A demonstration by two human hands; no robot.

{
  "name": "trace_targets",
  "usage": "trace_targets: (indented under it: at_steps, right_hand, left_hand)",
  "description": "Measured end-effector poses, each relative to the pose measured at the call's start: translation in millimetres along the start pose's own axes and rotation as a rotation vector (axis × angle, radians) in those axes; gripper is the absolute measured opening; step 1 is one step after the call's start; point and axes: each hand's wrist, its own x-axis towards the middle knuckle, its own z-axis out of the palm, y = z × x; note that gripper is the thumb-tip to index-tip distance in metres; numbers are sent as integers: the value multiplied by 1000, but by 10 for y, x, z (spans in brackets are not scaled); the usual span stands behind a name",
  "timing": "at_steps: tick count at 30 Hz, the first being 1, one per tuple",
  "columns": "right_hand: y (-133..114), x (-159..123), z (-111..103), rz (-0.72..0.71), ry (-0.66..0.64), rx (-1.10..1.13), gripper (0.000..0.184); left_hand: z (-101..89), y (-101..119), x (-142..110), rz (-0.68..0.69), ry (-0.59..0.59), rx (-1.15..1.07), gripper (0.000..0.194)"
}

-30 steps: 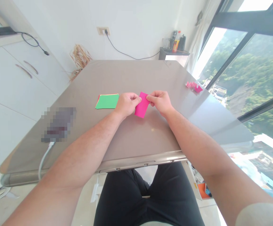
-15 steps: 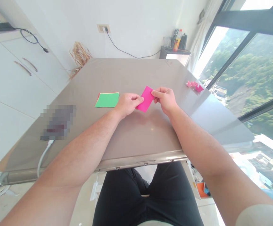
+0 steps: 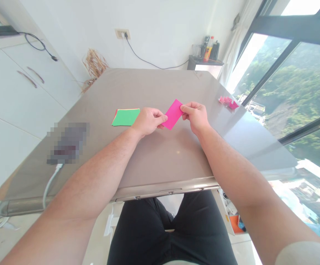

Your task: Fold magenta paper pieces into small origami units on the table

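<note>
A bright pink piece of paper (image 3: 173, 114) is held tilted above the table between my two hands. My left hand (image 3: 150, 120) pinches its lower left edge between thumb and fingers. At the upper right edge, my right hand (image 3: 195, 115) grips the paper the same way. Just left of my left hand lies a stack of coloured paper (image 3: 125, 117), green on top, with red and yellowish edges peeking out; its right end is partly covered by that hand. Several small folded pink paper pieces (image 3: 228, 102) sit near the table's right edge.
The glossy grey-brown table (image 3: 154, 86) spans the middle. A blurred-out dark device (image 3: 70, 143) with a white cable (image 3: 49, 182) lies at the left. Bottles (image 3: 208, 49) stand on a small cabinet behind. Windows line the right side, and a white cupboard (image 3: 18, 92) stands left.
The pink paper has shifted slightly up and to the right and turned a little. My right hand moved slightly right with it, while my left hand stayed nearly in place.
</note>
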Motion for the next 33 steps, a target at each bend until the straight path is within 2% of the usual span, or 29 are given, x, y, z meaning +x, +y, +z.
trace_targets:
  at_steps: [8,12,16,19,22,26,29,31,33]
  right_hand:
    - [30,-11,9,-22,16,16,17]
    - [78,50,-38,-47,110,34,17]
    - [76,79,-90,-39,180,49,19]
    - [68,36,-47,-57,146,15,20]
    - [81,-33,51,-76,85,-4,19]
    - [121,-80,124,-87,40,-4,18]
    - [144,-76,112,-70,-7,-42,15]
    - [142,-79,99,-112,-17,-112,11]
    - [128,-95,99,-223,-9,-225,26]
  left_hand:
    - [-40,38,-12,52,-17,145,20]
    - [-72,-38,17,101,-28,155,19]
    - [-87,-122,68,30,68,142,16]
    - [-49,-124,90,51,154,14,20]
    - [14,-97,88,138,154,-46,27]
    - [65,-94,85,195,196,72,19]
    - [51,-99,79,207,236,127,19]
    - [22,-87,65,240,235,210,18]
    - [-10,-63,44,313,212,336,17]
